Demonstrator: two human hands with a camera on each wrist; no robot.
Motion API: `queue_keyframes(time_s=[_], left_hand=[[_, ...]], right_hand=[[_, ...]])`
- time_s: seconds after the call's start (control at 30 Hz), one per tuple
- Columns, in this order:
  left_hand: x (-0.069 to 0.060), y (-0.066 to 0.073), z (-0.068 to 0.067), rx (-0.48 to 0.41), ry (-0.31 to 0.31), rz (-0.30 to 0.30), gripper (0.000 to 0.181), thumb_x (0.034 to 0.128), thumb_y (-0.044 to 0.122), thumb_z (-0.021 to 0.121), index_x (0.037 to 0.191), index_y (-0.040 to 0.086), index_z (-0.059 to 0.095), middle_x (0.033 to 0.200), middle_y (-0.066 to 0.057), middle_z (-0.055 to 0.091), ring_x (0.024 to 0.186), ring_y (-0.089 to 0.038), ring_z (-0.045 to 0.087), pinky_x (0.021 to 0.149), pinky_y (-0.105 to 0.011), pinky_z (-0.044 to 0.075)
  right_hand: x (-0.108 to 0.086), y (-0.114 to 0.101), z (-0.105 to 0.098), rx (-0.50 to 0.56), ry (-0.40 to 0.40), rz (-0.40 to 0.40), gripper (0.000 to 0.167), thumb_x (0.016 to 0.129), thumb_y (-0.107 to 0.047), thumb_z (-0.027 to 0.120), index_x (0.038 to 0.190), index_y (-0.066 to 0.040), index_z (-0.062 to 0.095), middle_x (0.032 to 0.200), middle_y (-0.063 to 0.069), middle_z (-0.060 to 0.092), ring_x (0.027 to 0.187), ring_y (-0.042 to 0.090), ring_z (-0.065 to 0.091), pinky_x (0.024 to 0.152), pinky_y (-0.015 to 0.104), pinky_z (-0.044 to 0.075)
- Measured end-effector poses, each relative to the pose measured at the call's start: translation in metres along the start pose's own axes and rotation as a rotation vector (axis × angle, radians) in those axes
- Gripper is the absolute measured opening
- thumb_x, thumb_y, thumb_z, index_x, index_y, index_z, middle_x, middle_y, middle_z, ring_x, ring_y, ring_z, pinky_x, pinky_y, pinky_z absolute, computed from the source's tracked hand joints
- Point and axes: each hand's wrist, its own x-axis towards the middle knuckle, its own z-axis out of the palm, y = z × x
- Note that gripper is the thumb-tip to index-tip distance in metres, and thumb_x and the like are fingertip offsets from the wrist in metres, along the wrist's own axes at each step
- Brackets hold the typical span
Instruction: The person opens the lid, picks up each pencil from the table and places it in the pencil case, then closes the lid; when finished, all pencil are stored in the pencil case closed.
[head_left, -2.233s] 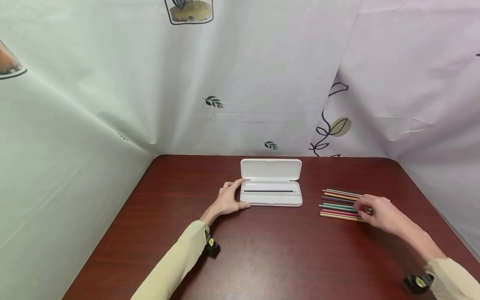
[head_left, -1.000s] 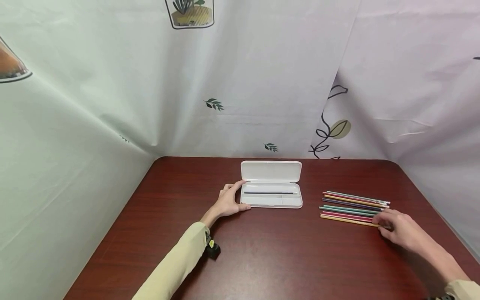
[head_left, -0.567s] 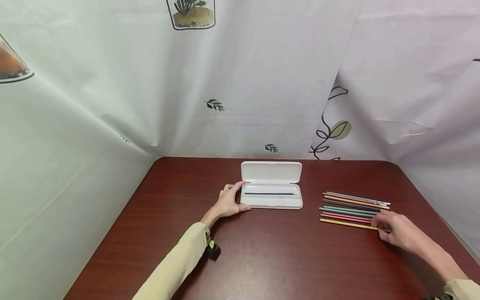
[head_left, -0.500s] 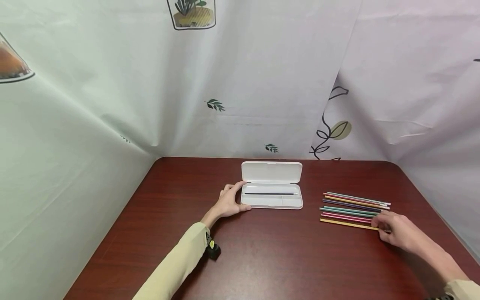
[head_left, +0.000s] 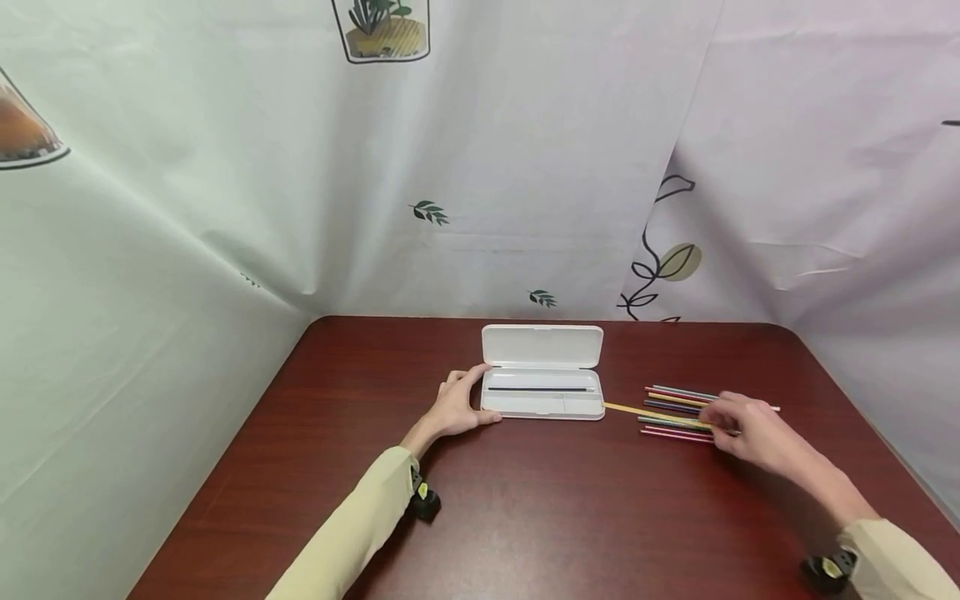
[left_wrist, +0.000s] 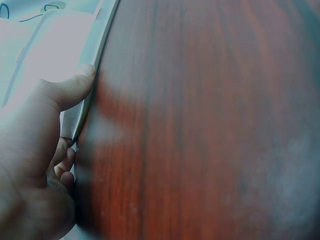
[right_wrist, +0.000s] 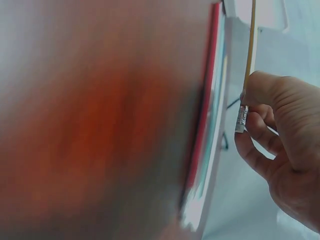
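Observation:
A white pencil case (head_left: 543, 406) stands open on the table, its lid (head_left: 542, 346) raised at the back. One dark pencil (head_left: 538, 389) lies in its long compartment. My left hand (head_left: 452, 406) holds the case's left end, thumb on the near edge and index finger at the far corner. My right hand (head_left: 752, 427) pinches a yellow pencil (right_wrist: 250, 55) near its eraser end, above the other pencils. The yellow pencil's far tip points left, at the case's right edge. Several coloured pencils (head_left: 678, 434) lie side by side under and left of the right hand, which partly hides them.
The reddish-brown table (head_left: 525, 517) reaches back to a pale patterned curtain (head_left: 495, 167), which also hangs along both sides. A small black wrist camera (head_left: 426, 502) sits on the left sleeve, and another camera (head_left: 828, 571) on the right one.
My right hand has picked up the yellow pencil from the near side of the row and carried it up and left toward the case. My left hand has stayed at the case.

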Motion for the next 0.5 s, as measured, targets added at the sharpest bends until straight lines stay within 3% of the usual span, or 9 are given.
queue_keyframes(time_s=[0.3, 0.5], left_hand=[[-0.001, -0.001, 0.002, -0.006, 0.005, -0.005, 0.088, 0.0758, 0.032, 0.088, 0.151, 0.021, 0.044, 0.135, -0.017, 0.051, 0.125, -0.037, 0.039, 0.098, -0.056, 0.036], [0.000, -0.001, 0.000, -0.002, -0.002, -0.015, 0.088, 0.0762, 0.034, 0.087, 0.151, 0.022, 0.043, 0.136, -0.017, 0.049, 0.125, -0.037, 0.039, 0.098, -0.055, 0.037]], right_hand=[[0.056, -0.008, 0.026, 0.090, 0.015, -0.125, 0.031, 0.066, 0.012, 0.074, 0.087, -0.009, 0.069, 0.079, -0.004, 0.057, 0.068, 0.006, 0.049, 0.056, 0.024, 0.043], [0.082, -0.018, 0.037, 0.108, -0.066, -0.062, 0.029, 0.072, 0.014, 0.073, 0.088, -0.009, 0.069, 0.081, -0.004, 0.057, 0.069, 0.009, 0.052, 0.058, 0.028, 0.046]])
